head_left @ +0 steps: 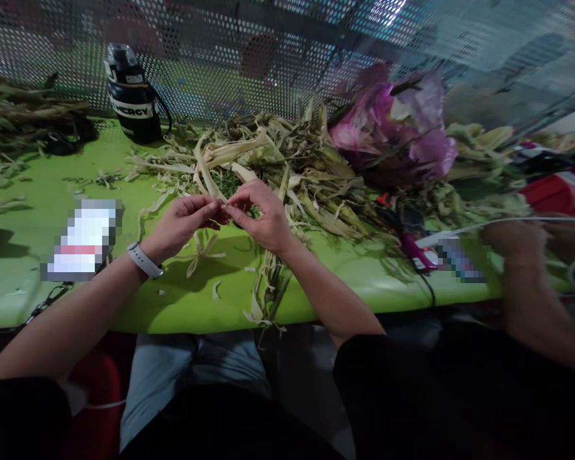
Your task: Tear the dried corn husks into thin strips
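In front of me my left hand (184, 220) and my right hand (266, 214) meet, fingertips nearly touching. Both are closed in a pinch on a pale dried corn husk strip (209, 179), which rises from the fingers and bends over toward the pile. The exact spot they pinch is partly hidden by the fingers. Just behind lies a heap of dried corn husks (326, 191). Below my hands a star-shaped husk piece (201, 254) rests on the green tabletop (158, 310). Thin husk strands (268, 287) trail to the table's front edge beneath my right wrist.
A phone (84, 236) lies at left, a black bottle (131, 102) stands behind it. A pink plastic bag (393, 137) sits on the husks at back right. Another person's hand (515, 239) is at right, near a second phone (462, 259) and white cable (498, 222).
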`<state>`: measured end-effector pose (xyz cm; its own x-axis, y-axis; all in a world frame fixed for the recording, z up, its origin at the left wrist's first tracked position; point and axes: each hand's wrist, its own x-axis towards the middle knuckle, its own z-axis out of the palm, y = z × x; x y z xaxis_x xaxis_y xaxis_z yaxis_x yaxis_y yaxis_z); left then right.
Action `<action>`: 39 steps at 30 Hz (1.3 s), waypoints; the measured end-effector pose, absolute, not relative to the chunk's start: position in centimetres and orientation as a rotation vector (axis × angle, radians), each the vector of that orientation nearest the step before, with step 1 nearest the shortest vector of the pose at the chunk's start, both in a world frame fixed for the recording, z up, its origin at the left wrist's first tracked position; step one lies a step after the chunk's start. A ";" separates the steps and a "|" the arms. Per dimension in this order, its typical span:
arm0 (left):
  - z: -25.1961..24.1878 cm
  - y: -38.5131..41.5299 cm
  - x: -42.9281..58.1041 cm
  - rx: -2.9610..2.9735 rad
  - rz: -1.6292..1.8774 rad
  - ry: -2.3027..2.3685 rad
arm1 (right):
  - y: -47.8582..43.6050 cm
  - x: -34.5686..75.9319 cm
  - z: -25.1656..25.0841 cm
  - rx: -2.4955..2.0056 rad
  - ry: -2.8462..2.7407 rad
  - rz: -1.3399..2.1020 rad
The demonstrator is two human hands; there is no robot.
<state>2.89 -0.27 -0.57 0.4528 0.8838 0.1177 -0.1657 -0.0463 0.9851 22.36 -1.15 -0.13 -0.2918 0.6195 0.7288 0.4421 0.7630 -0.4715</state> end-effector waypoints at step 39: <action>0.0 -0.3 2.7 1.436 0.855 0.708 | -1.4 23.4 1.0 -0.915 -2.157 0.659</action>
<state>2.69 -0.29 -0.04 0.5353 0.8404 0.0847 -0.0739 -0.0534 0.9958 23.44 -1.39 0.99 -0.5111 0.7622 0.3972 0.4102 0.6225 -0.6665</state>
